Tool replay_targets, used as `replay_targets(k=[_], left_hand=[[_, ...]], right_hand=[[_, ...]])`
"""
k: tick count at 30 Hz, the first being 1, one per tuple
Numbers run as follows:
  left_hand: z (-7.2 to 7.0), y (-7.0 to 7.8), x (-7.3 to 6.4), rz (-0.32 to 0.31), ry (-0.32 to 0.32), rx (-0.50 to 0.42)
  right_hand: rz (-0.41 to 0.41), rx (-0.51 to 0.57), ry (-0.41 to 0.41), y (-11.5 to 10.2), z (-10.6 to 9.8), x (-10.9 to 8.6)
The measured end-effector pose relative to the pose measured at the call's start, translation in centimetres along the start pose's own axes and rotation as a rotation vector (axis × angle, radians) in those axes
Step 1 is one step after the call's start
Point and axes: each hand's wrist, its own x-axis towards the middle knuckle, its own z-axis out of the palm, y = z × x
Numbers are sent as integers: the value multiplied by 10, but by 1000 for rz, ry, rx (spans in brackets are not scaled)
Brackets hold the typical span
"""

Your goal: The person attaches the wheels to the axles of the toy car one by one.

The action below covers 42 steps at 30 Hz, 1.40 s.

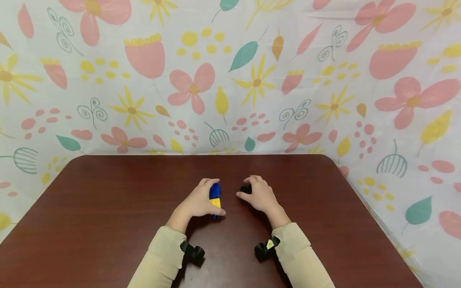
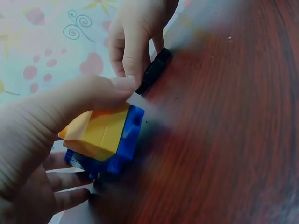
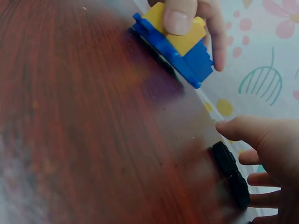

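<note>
My left hand (image 1: 199,200) grips a blue and yellow toy vehicle (image 1: 215,196) made of building blocks, left of the table's middle. In the left wrist view the thumb lies along the yellow block (image 2: 100,133) and the other fingers are behind the blue base (image 2: 131,133). Across a short gap, my right hand (image 1: 261,195) hovers around a black toy piece (image 3: 232,175) with two rounded halves, like a pair of wheels. In the right wrist view its thumb stands apart from the piece, with the fingers spread along the far side.
Both hands work over a dark red-brown wooden table (image 1: 119,192). A white cloth (image 1: 230,100) printed with flowers and leaves hangs right behind the table's back edge. Small black cameras (image 1: 194,253) are strapped at both wrists.
</note>
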Motion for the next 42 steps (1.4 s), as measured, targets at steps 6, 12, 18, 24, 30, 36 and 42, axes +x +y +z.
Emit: replay_targets(k=[6, 12, 18, 24, 30, 36, 42], left_hand=[[-7, 4, 2, 14, 68, -26], [-9, 4, -2, -21, 91, -55], [-6, 0, -3, -21, 134, -83], [-1, -4, -2, -11, 165, -130], [4, -6, -5, -9, 195, -165], [6, -6, -6, -6, 202, -171], [11, -6, -8, -10, 202, -172]], right_hand=[[-8, -12, 54, -7, -8, 4], [4, 7, 71, -9, -7, 3], [22, 20, 98, -9, -6, 2], [46, 18, 117, -8, -3, 0], [69, 16, 129, -8, 3, -2], [81, 4, 136, -10, 7, -2], [92, 8, 148, -8, 12, -4]])
